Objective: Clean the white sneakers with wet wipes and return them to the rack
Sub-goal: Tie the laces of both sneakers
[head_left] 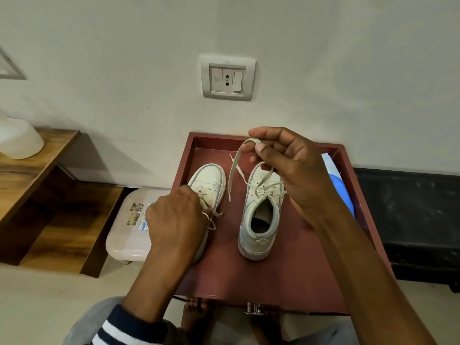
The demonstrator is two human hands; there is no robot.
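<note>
Right hand pinches the lace at frame centre, left hand grips the other sneaker's laces; pull gently, steadying each shoe.

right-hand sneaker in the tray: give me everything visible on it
The right sneaker is a white high-top, canvas-looking, with pale blue trim and a thick white sole, slightly scuffed at the heel. It stands upright on the red tray, toe toward the wall, apart from the left sneaker. Its collar gapes open, dark inside. The lace is loose, one end pulled up and pinched by the right hand.
</note>
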